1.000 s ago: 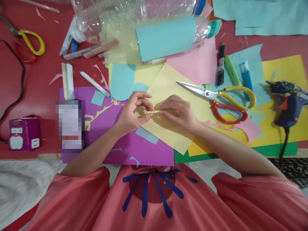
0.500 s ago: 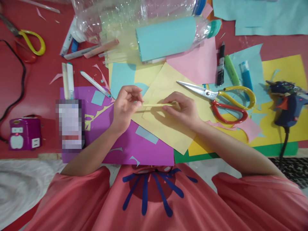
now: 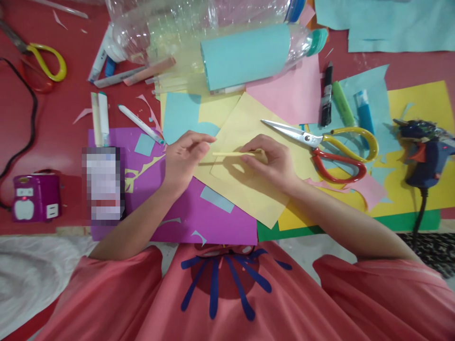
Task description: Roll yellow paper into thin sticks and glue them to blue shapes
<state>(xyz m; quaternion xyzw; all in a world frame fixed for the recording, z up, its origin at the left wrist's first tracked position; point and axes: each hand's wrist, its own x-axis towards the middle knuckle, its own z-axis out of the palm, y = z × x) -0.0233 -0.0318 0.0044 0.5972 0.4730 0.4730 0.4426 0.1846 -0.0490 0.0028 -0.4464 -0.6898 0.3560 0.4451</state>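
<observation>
A narrow yellow paper strip (image 3: 226, 154) is pinched near its right end between the thumb and fingers of my right hand (image 3: 273, 158). The strip points left and hovers over pale yellow paper sheets (image 3: 258, 199), casting a thin shadow. Just off its free end is my left hand (image 3: 183, 163), thumb and fingers apart with nothing in them. Large scissors (image 3: 313, 139) with one yellow and one red handle lie spread to the right of my right hand. Purple paper (image 3: 220, 225) lies beneath my left forearm.
A bottle wrapped in light blue paper (image 3: 249, 57) lies at the back beside clear plastic bottles (image 3: 170, 28). On the right are markers (image 3: 343, 104) and a glue gun (image 3: 424, 161). A phone (image 3: 104, 184), a purple power adapter (image 3: 37, 196) and more scissors (image 3: 46, 61) are on the left.
My left hand has let go of the strip's left end and drawn slightly left, its fingers parting. My right hand still holds the strip in about the same place.
</observation>
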